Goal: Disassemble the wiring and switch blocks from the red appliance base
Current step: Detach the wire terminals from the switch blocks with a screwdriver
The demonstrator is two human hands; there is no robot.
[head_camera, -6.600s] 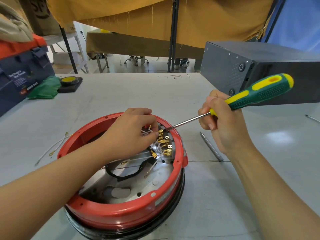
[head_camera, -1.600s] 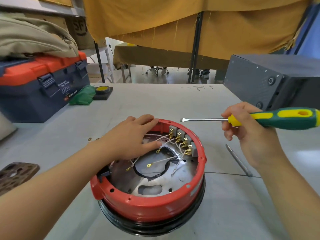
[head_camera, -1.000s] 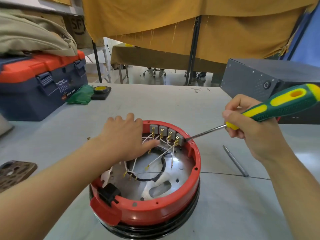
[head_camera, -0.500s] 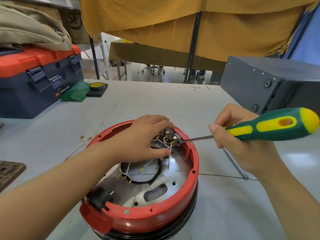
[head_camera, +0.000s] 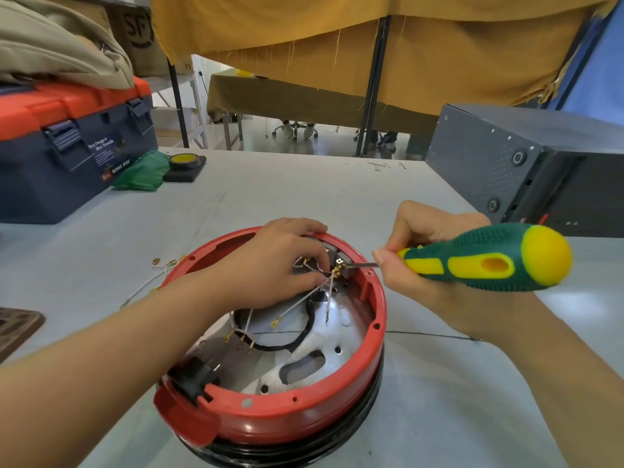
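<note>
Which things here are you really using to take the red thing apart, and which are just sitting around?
In use:
red base
switch blocks
white wires
screwdriver, held by right hand
left hand, on the wires

Lying about:
toolbox
green cloth
tape roll
grey box
loose wires

Mustard drapes (head_camera: 405, 38) — tiled floor (head_camera: 324, 143) (pale)

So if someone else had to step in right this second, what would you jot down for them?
Left hand: inside the red base, fingers curled around the switch blocks at the far rim.
Right hand: grips the screwdriver, its tip against the blocks.
Done: some white wires hang free inside the base; a loose wire lies on the table left of it.
Left: work the blocks free, then remove the remaining wires and the black cable.
</note>
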